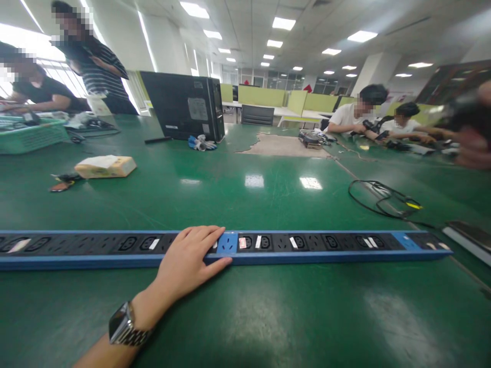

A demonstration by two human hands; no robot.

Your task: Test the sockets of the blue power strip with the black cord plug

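A long blue power strip with black sockets and small white labels lies across the green table, running out of view at the left. My left hand grips it near its middle, beside a blue socket. The fingers reach over the top face and the thumb presses along the near side. On the left wrist is a watch. At the right edge, a large blurred hand appears by a dark object. Whether it is my right hand, and what the object is, I cannot tell.
Beyond the strip are a yellow-and-white pack, a coiled black cable and a black computer case with gloves before it. A green basket stands far left. Several people work around the table.
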